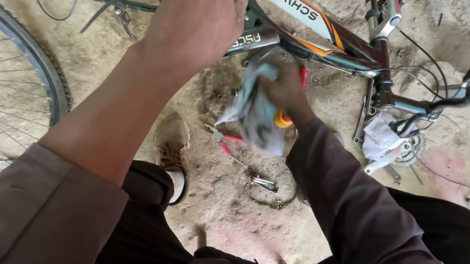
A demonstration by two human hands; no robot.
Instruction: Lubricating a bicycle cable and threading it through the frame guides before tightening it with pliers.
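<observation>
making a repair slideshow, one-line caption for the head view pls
Left hand steadies the black-and-orange bicycle frame while the right hand wipes it with a crumpled pale blue rag.

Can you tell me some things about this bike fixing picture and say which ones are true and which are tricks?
1. The left hand rests on the bicycle frame. True.
2. The right hand holds a rag. True.
3. The ground is green grass. False: it is bare dirt.
4. A bicycle wheel shows at the left. True.
5. The person is barefoot. False: a brown shoe shows.
</observation>
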